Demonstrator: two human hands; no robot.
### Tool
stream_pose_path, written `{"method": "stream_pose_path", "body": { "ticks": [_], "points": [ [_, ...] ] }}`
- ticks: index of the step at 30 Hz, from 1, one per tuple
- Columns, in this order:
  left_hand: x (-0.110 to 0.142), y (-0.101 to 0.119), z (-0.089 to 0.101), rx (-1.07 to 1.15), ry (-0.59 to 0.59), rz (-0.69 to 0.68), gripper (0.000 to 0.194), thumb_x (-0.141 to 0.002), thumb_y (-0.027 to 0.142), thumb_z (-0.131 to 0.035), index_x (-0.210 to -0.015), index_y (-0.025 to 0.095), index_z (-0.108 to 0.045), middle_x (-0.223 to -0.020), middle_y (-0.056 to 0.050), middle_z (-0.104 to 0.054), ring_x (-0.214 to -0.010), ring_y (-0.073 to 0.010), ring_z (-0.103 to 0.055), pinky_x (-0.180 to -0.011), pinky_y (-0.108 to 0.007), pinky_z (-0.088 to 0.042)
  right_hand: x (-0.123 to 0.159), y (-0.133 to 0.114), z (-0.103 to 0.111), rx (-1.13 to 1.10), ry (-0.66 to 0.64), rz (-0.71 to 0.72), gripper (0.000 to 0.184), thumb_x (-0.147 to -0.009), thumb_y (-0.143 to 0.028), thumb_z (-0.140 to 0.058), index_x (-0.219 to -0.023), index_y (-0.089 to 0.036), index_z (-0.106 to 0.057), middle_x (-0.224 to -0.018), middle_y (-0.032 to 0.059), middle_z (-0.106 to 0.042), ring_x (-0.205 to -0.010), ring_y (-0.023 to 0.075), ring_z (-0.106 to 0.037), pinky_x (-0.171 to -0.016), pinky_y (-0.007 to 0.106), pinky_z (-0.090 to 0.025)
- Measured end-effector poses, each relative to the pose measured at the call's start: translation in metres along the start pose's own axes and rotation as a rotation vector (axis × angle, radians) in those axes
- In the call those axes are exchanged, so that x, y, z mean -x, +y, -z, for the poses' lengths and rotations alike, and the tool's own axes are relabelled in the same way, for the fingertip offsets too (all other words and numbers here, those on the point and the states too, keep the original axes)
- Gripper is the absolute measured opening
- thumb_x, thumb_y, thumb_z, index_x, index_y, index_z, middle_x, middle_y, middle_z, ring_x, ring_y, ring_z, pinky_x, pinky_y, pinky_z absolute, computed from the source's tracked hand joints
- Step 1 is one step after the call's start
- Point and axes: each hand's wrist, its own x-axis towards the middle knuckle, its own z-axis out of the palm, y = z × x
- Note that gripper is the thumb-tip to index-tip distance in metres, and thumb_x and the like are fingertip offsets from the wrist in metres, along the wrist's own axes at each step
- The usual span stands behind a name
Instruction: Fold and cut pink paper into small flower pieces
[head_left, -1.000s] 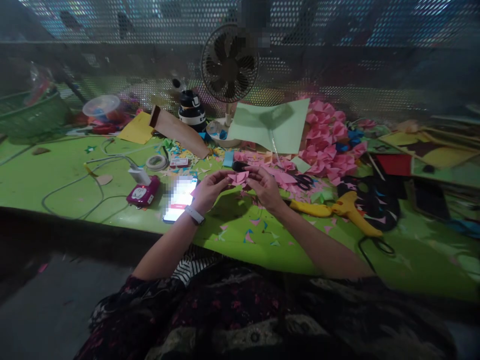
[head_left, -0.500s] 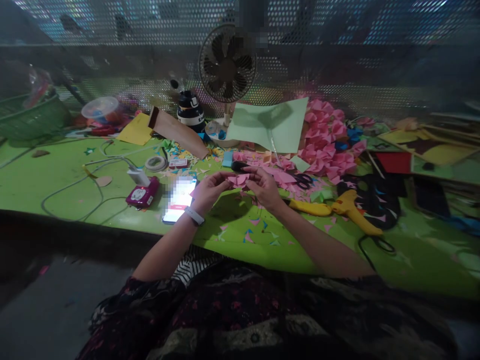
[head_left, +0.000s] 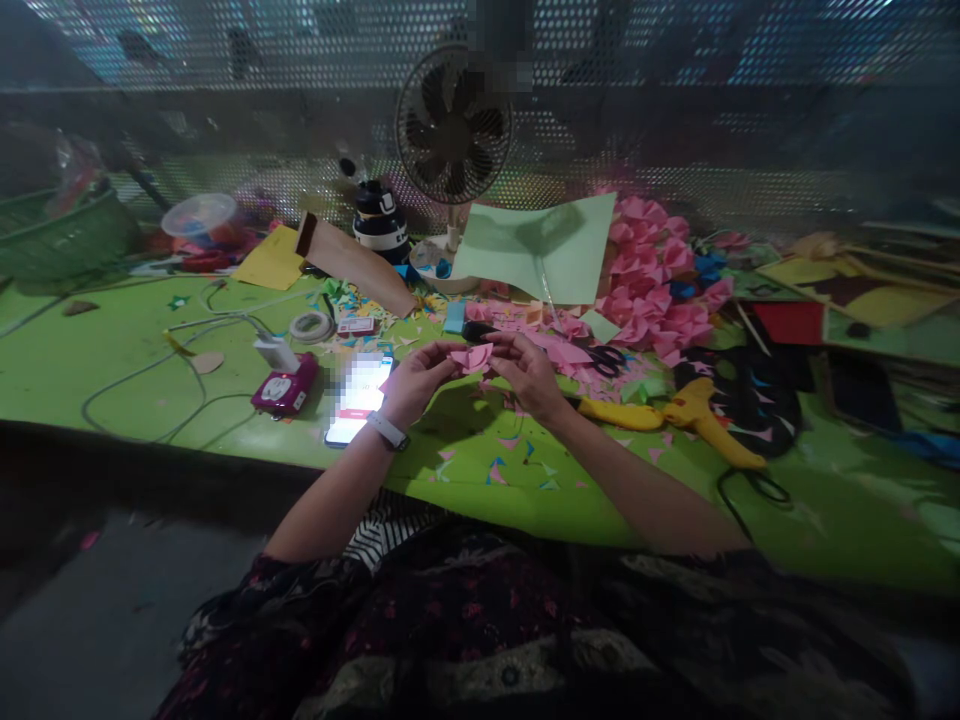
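Observation:
A small folded pink paper piece [head_left: 472, 357] is held above the green table [head_left: 112, 340] between both hands. My left hand [head_left: 417, 380], with a white band on its wrist, pinches the piece's left side. My right hand [head_left: 529, 374] pinches its right side with curled fingers. Just behind the hands lie loose pink paper squares [head_left: 559, 350] and a black marker [head_left: 475, 330]. Small coloured paper scraps [head_left: 517, 462] are scattered on the table below my hands.
A lit phone [head_left: 358, 396] and a magenta device [head_left: 286, 383] with white cables lie left of my hands. A yellow glue gun [head_left: 686, 418] and scissors [head_left: 606, 358] lie to the right. A heap of pink folded paper [head_left: 656, 280], a green sheet [head_left: 540, 250] and a fan [head_left: 454, 125] stand behind.
The hands stay in place and shift their fingers slightly on the pink piece. The camera view has drifted a little.

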Motion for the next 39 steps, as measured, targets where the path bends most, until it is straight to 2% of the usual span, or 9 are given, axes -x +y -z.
{"method": "stream_pose_path", "body": {
  "ticks": [12, 15, 19, 25, 27, 29, 32, 35, 39],
  "points": [
    [0.001, -0.001, 0.001, -0.016, -0.027, -0.002, 0.026, -0.073, 0.027, -0.081, -0.097, 0.018, -0.074, -0.089, -0.003, -0.075, -0.074, -0.009, -0.066, -0.074, -0.022, -0.053, 0.002, -0.001, -0.002, 0.012, -0.017, -0.003, 0.036, -0.076, -0.034, -0.069, -0.109, -0.023, -0.061, -0.097, 0.0044, -0.068, -0.087, 0.0197, -0.066, -0.07, 0.036, -0.061],
    [0.001, -0.003, 0.002, -0.068, -0.055, -0.052, 0.024, -0.077, 0.027, -0.079, -0.098, 0.018, -0.074, -0.091, -0.003, -0.075, -0.078, -0.0099, -0.068, -0.079, -0.023, -0.054, 0.001, 0.002, -0.002, 0.13, 0.019, 0.085, 0.034, -0.077, -0.029, -0.066, -0.11, -0.022, -0.06, -0.094, 0.0045, -0.068, -0.083, 0.0191, -0.066, -0.074, 0.037, -0.059],
    [0.001, -0.003, 0.001, -0.14, -0.092, -0.112, 0.023, -0.081, 0.028, -0.075, -0.102, 0.018, -0.074, -0.097, -0.005, -0.077, -0.086, -0.0138, -0.072, -0.086, -0.028, -0.056, 0.001, 0.006, -0.001, 0.379, 0.061, 0.307, 0.027, -0.079, -0.023, -0.063, -0.105, -0.02, -0.062, -0.092, 0.0043, -0.067, -0.078, 0.0178, -0.064, -0.076, 0.036, -0.056],
    [0.0, -0.004, 0.001, -0.136, -0.081, -0.135, 0.024, -0.08, 0.028, -0.076, -0.102, 0.018, -0.075, -0.097, -0.005, -0.078, -0.085, -0.0145, -0.073, -0.086, -0.031, -0.059, -0.001, 0.011, 0.003, 0.413, 0.036, 0.412, 0.017, -0.086, -0.024, -0.061, -0.102, -0.02, -0.068, -0.099, 0.006, -0.071, -0.088, 0.0191, -0.068, -0.08, 0.037, -0.058],
    [-0.001, -0.003, 0.001, -0.201, -0.062, -0.206, 0.023, -0.081, 0.03, -0.076, -0.102, 0.02, -0.076, -0.097, -0.005, -0.078, -0.086, -0.0155, -0.073, -0.086, -0.033, -0.06, -0.002, 0.011, 0.003, 0.435, 0.058, 0.473, 0.016, -0.088, -0.025, -0.061, -0.1, -0.022, -0.071, -0.106, 0.0065, -0.072, -0.097, 0.0202, -0.068, -0.084, 0.037, -0.058],
    [0.0, -0.002, 0.001, -0.336, -0.032, -0.353, 0.019, -0.082, 0.029, -0.075, -0.1, 0.022, -0.078, -0.102, -0.006, -0.077, -0.094, -0.017, -0.072, -0.089, -0.034, -0.06, -0.002, 0.012, 0.004, 0.445, 0.095, 0.542, 0.014, -0.089, -0.025, -0.062, -0.096, -0.024, -0.074, -0.107, 0.0063, -0.073, -0.101, 0.0206, -0.069, -0.085, 0.037, -0.059],
    [0.001, -0.001, 0.0, -0.516, 0.001, -0.571, 0.018, -0.085, 0.028, -0.073, -0.101, 0.024, -0.079, -0.111, -0.007, -0.074, -0.104, -0.0183, -0.07, -0.091, -0.035, -0.06, -0.002, 0.013, 0.003, 0.436, 0.136, 0.6, 0.014, -0.09, -0.024, -0.063, -0.094, -0.023, -0.076, -0.098, 0.0065, -0.075, -0.093, 0.0199, -0.071, -0.082, 0.037, -0.06],
    [0.001, -0.003, 0.0, -0.565, 0.013, -0.644, 0.019, -0.089, 0.029, -0.069, -0.105, 0.023, -0.078, -0.111, -0.008, -0.074, -0.103, -0.0177, -0.071, -0.088, -0.035, -0.062, -0.002, 0.014, 0.003, 0.481, 0.142, 0.627, 0.017, -0.091, -0.024, -0.062, -0.098, -0.023, -0.077, -0.098, 0.0062, -0.076, -0.092, 0.02, -0.072, -0.083, 0.037, -0.06],
    [0.0, -0.01, 0.0, -0.692, 0.1, -0.727, 0.019, -0.09, 0.027, -0.068, -0.107, 0.024, -0.077, -0.122, -0.009, -0.071, -0.111, -0.0187, -0.069, -0.096, -0.038, -0.059, -0.002, 0.016, 0.001, 0.59, 0.163, 0.682, 0.02, -0.093, -0.026, -0.061, -0.102, -0.025, -0.078, -0.105, 0.0067, -0.077, -0.101, 0.022, -0.072, -0.092, 0.04, -0.058]
  ]
}}
